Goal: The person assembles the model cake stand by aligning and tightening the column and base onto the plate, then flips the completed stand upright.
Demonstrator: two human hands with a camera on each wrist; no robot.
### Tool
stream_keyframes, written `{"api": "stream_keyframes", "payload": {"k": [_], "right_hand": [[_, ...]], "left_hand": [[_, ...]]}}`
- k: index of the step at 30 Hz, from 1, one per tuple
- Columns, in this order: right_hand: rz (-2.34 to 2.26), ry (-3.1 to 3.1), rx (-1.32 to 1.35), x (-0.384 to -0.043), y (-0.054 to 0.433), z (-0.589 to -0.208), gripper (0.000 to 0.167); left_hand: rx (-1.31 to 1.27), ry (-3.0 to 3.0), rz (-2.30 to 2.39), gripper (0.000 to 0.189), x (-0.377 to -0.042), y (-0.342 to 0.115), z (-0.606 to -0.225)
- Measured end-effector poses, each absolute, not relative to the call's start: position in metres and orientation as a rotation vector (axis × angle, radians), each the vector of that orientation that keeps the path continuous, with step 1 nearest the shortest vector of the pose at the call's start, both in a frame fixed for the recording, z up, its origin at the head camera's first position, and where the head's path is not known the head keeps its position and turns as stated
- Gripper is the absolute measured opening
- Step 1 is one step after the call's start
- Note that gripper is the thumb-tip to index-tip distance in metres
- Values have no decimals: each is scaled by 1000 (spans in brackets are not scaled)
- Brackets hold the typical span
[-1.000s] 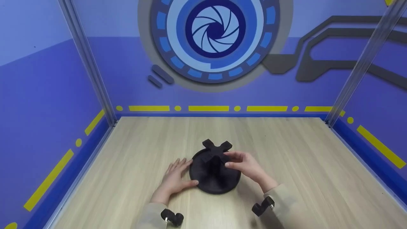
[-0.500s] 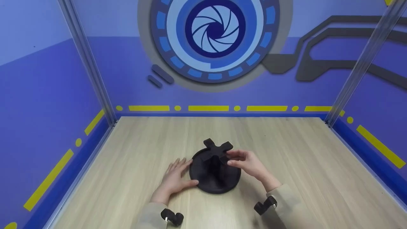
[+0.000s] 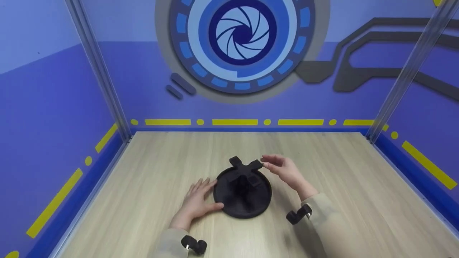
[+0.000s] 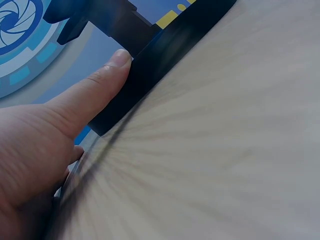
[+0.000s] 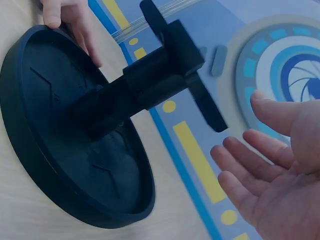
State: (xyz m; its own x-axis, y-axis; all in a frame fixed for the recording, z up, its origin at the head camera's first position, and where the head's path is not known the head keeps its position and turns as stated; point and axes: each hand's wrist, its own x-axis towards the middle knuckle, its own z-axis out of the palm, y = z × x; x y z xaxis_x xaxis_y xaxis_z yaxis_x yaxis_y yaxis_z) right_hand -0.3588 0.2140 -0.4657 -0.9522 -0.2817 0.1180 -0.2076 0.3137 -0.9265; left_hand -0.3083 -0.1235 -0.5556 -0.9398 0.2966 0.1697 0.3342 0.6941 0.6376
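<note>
A black round stand stands on the table, with a wide rimmed base (image 3: 251, 209), an upright post (image 5: 150, 82) and a cross-shaped top (image 3: 245, 167). My left hand (image 3: 196, 205) rests at the base's left side with fingers spread. In the left wrist view its thumb (image 4: 107, 77) lies straight against the rim. Beside the upper right arm of the cross is my right hand (image 3: 288, 173), fingers loosely bent and holding nothing. The right wrist view shows a gap between these fingers (image 5: 250, 165) and the cross arm (image 5: 207, 102). The base's underside is hidden.
The wooden table (image 3: 172, 154) stretches out around the stand. Blue printed panels (image 3: 136, 86) wall it at the back and sides, with metal posts (image 3: 104, 71) at the back corners. A small black device (image 3: 299, 214) sits on each wrist.
My right hand has moved away from the lower right part of the cross, up to beside its upper right arm. The cross top has turned very slightly. My left hand stays put.
</note>
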Motion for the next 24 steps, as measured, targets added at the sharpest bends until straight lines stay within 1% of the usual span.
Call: {"api": "stream_keyframes", "payload": {"k": [4, 10, 24], "right_hand": [[-1773, 2342, -557, -365, 210, -473, 50], [-1853, 2202, -568, -368, 208, -479, 47], [-1785, 2277, -636, -362, 222, -484, 47]], "left_hand": [[-523, -2845, -1095, 94, -308, -123, -555], [-510, -2859, -1106, 94, -307, -123, -555], [-507, -2855, -1100, 95, -308, -123, -556]]}}
